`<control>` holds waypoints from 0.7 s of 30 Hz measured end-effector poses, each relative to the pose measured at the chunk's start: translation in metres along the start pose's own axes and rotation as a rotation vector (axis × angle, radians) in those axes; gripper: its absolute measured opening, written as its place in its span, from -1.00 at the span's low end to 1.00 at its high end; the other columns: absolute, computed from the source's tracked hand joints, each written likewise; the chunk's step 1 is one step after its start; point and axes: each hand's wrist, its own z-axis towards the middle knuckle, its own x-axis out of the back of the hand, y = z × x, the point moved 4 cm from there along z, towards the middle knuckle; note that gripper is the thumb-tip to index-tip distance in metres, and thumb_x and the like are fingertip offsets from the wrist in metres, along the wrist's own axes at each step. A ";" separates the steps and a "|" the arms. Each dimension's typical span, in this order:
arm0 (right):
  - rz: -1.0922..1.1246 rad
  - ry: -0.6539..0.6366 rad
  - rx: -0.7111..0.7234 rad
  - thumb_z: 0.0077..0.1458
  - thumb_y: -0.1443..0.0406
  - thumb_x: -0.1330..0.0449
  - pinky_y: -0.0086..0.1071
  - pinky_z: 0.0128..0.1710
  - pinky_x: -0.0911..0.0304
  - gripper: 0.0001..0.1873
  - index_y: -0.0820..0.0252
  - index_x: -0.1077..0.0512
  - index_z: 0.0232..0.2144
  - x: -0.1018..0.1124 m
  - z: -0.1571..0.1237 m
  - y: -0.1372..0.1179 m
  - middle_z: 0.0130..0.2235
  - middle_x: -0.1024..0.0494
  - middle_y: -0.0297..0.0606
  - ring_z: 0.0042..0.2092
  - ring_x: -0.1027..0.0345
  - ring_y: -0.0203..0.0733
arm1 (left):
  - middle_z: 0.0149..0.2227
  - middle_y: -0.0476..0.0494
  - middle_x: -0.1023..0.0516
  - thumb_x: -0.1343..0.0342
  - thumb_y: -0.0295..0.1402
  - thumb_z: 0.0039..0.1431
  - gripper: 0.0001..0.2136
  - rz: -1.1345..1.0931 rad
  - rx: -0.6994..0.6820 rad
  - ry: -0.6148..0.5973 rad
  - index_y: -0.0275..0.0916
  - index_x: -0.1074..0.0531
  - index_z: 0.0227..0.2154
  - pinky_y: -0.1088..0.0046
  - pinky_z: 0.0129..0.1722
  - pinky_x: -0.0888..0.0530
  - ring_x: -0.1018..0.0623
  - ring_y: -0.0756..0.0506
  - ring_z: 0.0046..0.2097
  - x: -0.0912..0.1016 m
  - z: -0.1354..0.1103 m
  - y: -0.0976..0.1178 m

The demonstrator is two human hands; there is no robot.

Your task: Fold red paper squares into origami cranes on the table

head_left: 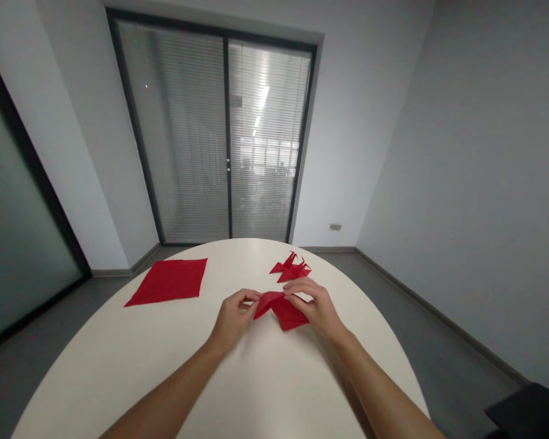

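A partly folded red paper (281,310) lies on the white round table (238,378) in front of me. My left hand (232,319) pinches its left corner with fingers curled closed. My right hand (316,305) presses and grips the paper's upper right edge, fingers bent over it. Both hands touch the same sheet.
A flat stack of red square paper (170,281) lies at the table's far left. Finished red folded paper figures (291,268) sit just beyond my right hand. A glass door with blinds (219,140) stands behind the table. A dark object (528,411) is at the lower right.
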 end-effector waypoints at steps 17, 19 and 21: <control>-0.249 -0.399 -0.001 0.17 0.39 -0.20 -0.18 -0.01 -0.30 -0.82 0.07 -0.60 -0.28 -0.020 -0.011 0.023 -0.21 -0.66 -0.26 -0.08 -0.44 -0.05 | -0.07 -0.14 -0.59 -0.09 -0.60 0.02 -0.78 0.601 -0.517 -0.378 -0.16 -0.50 -0.34 0.20 0.07 -0.43 -0.53 -0.18 0.00 -0.002 -0.013 0.015; -0.282 -0.438 -0.034 0.15 0.44 -0.16 -0.23 -0.02 -0.29 -0.76 0.09 -0.60 -0.29 -0.021 -0.014 0.032 -0.20 -0.66 -0.27 -0.13 -0.46 -0.10 | -0.06 -0.12 -0.60 -0.09 -0.60 0.03 -0.79 0.634 -0.511 -0.463 -0.17 -0.50 -0.34 0.24 0.05 -0.44 -0.54 -0.17 -0.01 -0.008 -0.016 0.010; -0.319 -0.437 -0.088 0.11 0.48 -0.13 -0.26 -0.03 -0.29 -0.71 0.11 -0.61 -0.26 -0.021 -0.015 0.034 -0.20 -0.67 -0.26 -0.14 -0.47 -0.11 | -0.07 -0.09 -0.62 -0.09 -0.58 0.08 -0.80 0.673 -0.472 -0.520 -0.18 -0.51 -0.29 0.30 -0.02 -0.47 -0.57 -0.14 -0.06 -0.011 -0.018 0.006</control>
